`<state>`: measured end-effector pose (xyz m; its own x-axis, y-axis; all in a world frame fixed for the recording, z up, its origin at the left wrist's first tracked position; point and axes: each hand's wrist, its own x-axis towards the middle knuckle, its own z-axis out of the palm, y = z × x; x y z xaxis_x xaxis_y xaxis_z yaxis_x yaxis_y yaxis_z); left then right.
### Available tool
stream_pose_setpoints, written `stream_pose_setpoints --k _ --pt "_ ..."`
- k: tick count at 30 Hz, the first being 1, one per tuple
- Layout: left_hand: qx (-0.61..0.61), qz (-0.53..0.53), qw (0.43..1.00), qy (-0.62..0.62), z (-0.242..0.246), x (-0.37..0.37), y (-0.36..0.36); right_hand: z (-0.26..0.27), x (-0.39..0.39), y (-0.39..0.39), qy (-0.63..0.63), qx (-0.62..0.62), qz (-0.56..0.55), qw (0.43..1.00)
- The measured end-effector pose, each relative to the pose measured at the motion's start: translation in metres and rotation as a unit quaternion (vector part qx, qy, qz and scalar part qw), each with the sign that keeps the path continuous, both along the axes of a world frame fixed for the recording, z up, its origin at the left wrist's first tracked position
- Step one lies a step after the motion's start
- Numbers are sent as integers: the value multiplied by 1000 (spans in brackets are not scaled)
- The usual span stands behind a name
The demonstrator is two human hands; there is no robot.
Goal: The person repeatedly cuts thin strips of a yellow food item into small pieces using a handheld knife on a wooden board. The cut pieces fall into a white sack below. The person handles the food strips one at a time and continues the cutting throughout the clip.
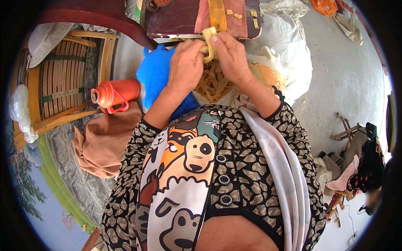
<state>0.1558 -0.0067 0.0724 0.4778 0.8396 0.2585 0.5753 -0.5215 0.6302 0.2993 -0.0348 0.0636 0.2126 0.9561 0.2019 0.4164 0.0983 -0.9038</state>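
A pale yellow flat strip (pixel 209 42) is bent into a loop between my two hands, just off the near edge of a dark red tabletop (pixel 176 18). My left hand (pixel 187 64) grips its lower part, fingers curled and partly hidden. On the other side, my right hand (pixel 231 56) pinches the strip with the thumb near its upper end. A heap of tan strips (pixel 215 80) lies below my hands, close to my body. On the tabletop, a pink cloth (pixel 203 17) lies under a yellow-brown band (pixel 217 14), with several small yellow pieces (pixel 237 16) to the right.
Blue cloth (pixel 157 73) lies under my left forearm. To the left are a red thermos flask (pixel 117 91), a brown cloth (pixel 103 141) and a slatted wooden chair (pixel 64 67). White sheeting (pixel 292 40) lies to the right. Another person (pixel 366 160) sits at the far right.
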Motion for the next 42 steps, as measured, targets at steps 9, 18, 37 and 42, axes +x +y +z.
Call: stream_pose_setpoints --k 9,18,37,42 --pt "-24 -88 967 -239 12 3 15 11 2 -9 565 -232 147 778" --pt "-75 -58 987 -127 5 -2 9 7 14 -6 436 -193 115 872" --pt "-255 -81 887 -377 -9 -6 21 18 21 -32 515 -171 206 814" --pt "-277 -51 873 -399 -17 6 7 7 24 -31 630 -181 268 706"
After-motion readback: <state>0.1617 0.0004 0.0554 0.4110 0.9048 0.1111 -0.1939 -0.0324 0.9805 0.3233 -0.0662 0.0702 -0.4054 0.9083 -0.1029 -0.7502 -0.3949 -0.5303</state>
